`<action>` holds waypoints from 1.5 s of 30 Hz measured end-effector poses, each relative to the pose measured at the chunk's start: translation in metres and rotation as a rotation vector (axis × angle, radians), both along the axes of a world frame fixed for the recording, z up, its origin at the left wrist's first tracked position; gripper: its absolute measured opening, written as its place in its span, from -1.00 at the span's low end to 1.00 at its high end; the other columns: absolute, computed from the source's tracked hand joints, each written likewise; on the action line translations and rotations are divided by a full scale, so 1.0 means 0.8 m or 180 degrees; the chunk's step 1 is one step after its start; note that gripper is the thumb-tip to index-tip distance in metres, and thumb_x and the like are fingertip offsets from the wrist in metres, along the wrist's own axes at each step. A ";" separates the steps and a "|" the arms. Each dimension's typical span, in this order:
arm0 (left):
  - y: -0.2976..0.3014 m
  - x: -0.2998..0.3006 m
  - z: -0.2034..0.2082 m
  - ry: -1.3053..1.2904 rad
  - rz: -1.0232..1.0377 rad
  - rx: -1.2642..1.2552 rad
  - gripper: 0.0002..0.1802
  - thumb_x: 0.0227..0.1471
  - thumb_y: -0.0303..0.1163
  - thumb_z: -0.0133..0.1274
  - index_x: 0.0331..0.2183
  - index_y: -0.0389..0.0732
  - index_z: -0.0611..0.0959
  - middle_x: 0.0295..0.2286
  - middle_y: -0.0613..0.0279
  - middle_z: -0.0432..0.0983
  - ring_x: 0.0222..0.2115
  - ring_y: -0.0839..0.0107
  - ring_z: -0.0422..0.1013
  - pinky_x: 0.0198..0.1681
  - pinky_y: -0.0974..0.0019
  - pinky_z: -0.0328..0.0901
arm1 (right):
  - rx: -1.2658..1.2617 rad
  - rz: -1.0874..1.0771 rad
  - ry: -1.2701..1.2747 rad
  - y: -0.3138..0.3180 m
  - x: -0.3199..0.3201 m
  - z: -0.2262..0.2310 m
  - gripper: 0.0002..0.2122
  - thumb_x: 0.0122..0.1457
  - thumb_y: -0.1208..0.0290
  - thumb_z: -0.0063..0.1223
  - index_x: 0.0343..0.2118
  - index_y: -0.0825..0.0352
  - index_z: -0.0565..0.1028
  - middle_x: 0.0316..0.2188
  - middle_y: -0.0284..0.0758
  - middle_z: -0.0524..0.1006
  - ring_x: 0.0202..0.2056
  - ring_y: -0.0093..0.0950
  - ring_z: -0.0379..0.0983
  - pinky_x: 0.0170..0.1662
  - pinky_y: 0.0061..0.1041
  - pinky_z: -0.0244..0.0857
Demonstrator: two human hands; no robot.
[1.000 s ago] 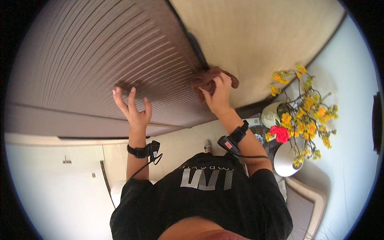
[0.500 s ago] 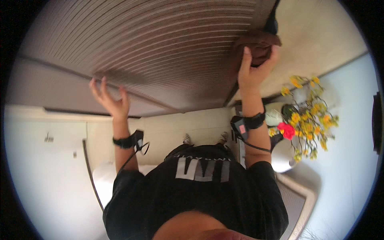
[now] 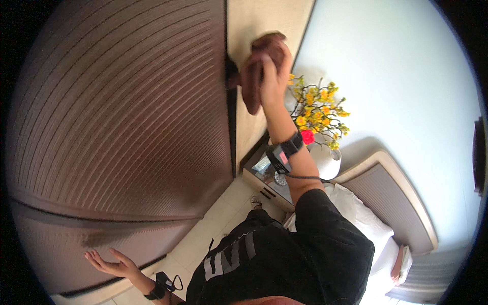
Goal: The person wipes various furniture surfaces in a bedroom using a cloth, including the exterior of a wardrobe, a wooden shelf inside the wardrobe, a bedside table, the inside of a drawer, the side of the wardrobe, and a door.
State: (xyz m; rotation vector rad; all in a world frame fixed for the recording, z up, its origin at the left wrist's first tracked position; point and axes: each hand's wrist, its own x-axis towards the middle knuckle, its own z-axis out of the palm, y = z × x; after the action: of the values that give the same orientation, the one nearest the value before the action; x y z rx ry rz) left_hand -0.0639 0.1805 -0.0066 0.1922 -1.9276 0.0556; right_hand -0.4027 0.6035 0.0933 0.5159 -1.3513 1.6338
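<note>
My right hand is closed around a dark brown cloth, bunched up with one end hanging down. The cloth lies over the pale wood side panel of a wardrobe, just past the dark edge of its door. Some of the fingers are hidden by the folds. Low on the left, my left hand has its fingers stretched apart and holds nothing. It is near the brown ribbed wardrobe door; I cannot tell whether it touches.
Right of the panel, yellow branches with a red flower stand near a white vase. Below is a nightstand with drawers. A bed headboard and a white pillow are at the lower right, by a pale blue wall.
My view has turned to the right. The right hand has carried the cloth from the ribbed door's edge onto the pale side panel. My left hand stays open, now lower in view.
</note>
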 end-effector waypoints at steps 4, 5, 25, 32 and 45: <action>0.049 -0.040 0.020 0.0138 -0.0327 -0.0164 -0.58 0.07 -0.44 -0.12 -0.01 -0.33 0.29 0.06 -0.10 0.05 0.10 -0.03 0.04 0.11 -0.06 0.07 | 0.0346 -0.0309 0.0546 -0.011 -0.049 0.056 -0.65 0.00 0.57 -0.06 -0.08 0.39 0.32 -0.11 -0.18 0.34 -0.04 -0.35 0.24 0.03 -0.46 0.11; 0.063 -0.062 0.021 0.0170 -0.0559 -0.0164 -0.58 0.07 -0.43 -0.13 -0.02 -0.33 0.29 0.06 -0.10 0.06 0.10 -0.04 0.04 0.12 -0.08 0.07 | 0.0589 -0.0585 0.0723 -0.017 -0.061 0.059 -0.63 -0.03 0.57 -0.05 -0.08 0.37 0.32 -0.11 -0.15 0.34 -0.05 -0.24 0.24 0.05 -0.39 0.08; 0.279 -0.285 0.032 0.0156 -0.1148 -0.0877 -0.62 0.07 -0.43 -0.11 -0.07 -0.37 0.31 -0.02 -0.04 0.16 0.10 0.06 0.04 0.13 0.00 0.06 | 0.1064 -0.0381 0.0522 0.086 -0.133 -0.124 -0.65 -0.20 0.61 -0.06 -0.23 0.36 0.34 -0.10 -0.03 0.25 -0.15 -0.03 0.17 -0.05 -0.21 0.10; 0.293 -0.308 0.018 -0.0122 -0.1718 -0.1024 -0.67 0.04 -0.42 -0.08 -0.14 -0.34 0.36 -0.03 -0.05 0.16 0.09 0.05 0.05 0.14 -0.01 0.06 | 0.0576 -0.0864 -0.0419 0.095 -0.133 -0.170 -0.61 -0.24 0.59 0.04 -0.24 0.36 0.29 -0.22 -0.07 0.26 -0.19 -0.09 0.19 -0.10 -0.25 0.14; 0.271 -0.295 -0.029 -0.0360 -0.3271 -0.0345 -0.76 0.04 -0.48 -0.12 -0.23 -0.40 0.43 -0.11 -0.09 0.26 -0.03 0.07 0.22 0.03 -0.01 0.19 | -0.0783 -0.0050 -0.3449 0.007 0.004 -0.340 -0.70 0.06 0.35 -0.10 -0.19 0.43 0.32 -0.31 -0.01 0.41 -0.23 -0.14 0.37 -0.15 -0.30 0.23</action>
State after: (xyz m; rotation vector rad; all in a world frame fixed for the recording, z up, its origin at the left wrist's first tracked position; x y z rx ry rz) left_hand -0.2995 0.3969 -0.0294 -0.8904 -1.9201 -0.5175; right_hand -0.3993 0.6089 -0.1787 -0.6400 -1.8156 2.1185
